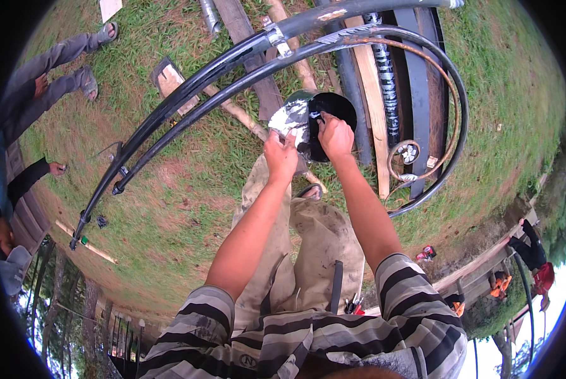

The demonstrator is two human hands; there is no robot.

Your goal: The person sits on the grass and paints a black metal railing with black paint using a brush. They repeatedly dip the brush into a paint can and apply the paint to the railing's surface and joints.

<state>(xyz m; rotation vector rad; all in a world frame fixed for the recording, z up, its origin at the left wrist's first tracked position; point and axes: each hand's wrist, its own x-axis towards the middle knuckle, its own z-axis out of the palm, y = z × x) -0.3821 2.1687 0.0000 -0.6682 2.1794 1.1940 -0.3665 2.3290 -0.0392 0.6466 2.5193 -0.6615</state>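
A dark cylindrical container, likely a bucket, lies tilted in front of my knees, its black mouth turned to the right. Its left side carries a large white smeared patch. My left hand grips the container at the lower edge of this patch, thumb up against it. Over the black mouth, my right hand is closed with bent fingers at the rim; whatever the fingertips pinch is partly hidden.
Long curved black pipes arch across the grass, joined by a metal clamp. Wooden planks and dark pipes lie beyond the container. A person is at far left; other people are at far right.
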